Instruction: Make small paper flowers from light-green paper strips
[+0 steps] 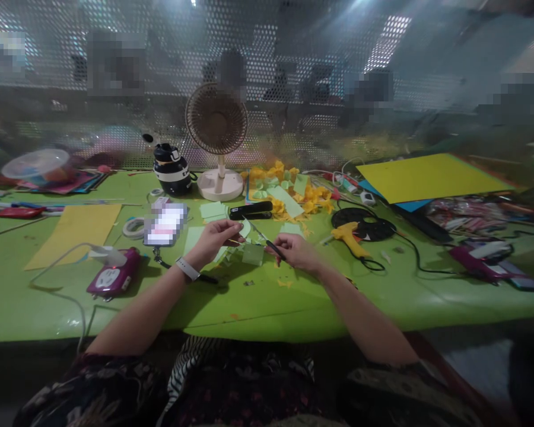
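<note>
Left hand: our left hand [216, 237] is pinched shut, thumb and fingertips clamped on the top edge of the green paper [252, 254].
Green paper: it hangs between our two sets of fingers, its loose end drooping just above the table [267, 296].
Scissors: the scissors [261, 235] angle up from our right fingers, tips meeting the paper beside the left fingertips. We cannot tell how wide the blades gape.
Right hand: our right hand [296, 250] is curled closed round the black handles.
Doing it well: we reckon taut paper, the pinch near the cut line but clear of the blades, and short snips.
Beyond the fingers: a stapler [250, 210] just past them, a glue gun [347, 237] off right.
</note>
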`<action>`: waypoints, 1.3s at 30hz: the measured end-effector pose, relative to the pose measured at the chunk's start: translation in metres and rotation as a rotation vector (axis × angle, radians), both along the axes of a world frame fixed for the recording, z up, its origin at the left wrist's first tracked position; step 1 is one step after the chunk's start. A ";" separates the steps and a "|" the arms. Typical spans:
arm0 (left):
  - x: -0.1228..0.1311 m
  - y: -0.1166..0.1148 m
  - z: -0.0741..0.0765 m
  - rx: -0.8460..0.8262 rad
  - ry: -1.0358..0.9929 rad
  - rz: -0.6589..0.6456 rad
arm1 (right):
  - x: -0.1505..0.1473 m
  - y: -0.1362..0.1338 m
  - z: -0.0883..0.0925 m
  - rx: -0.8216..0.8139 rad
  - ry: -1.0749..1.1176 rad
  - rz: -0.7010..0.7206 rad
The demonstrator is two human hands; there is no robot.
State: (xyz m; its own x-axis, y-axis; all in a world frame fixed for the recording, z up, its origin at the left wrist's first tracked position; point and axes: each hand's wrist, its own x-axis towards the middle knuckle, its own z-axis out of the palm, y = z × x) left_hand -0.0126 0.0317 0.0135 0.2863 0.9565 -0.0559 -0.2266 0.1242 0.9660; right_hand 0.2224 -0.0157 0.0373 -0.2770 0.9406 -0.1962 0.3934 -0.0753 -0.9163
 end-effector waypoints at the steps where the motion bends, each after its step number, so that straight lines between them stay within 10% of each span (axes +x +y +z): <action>1: 0.000 0.000 0.000 -0.003 0.003 -0.001 | 0.001 0.000 -0.001 0.003 0.000 0.003; 24: -0.006 0.007 0.002 -0.017 0.027 -0.008 | 0.009 0.020 -0.011 0.129 -0.056 -0.135; 39: 0.006 0.005 0.012 -0.374 -0.163 0.052 | 0.001 0.055 0.000 0.353 -0.948 -0.035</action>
State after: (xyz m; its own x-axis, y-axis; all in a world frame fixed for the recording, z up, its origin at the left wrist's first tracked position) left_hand -0.0070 0.0365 0.0260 0.2724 0.8922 -0.3601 -0.3882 0.4444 0.8073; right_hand 0.2230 0.0396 0.0377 -0.1223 0.9920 -0.0304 0.9733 0.1139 -0.1995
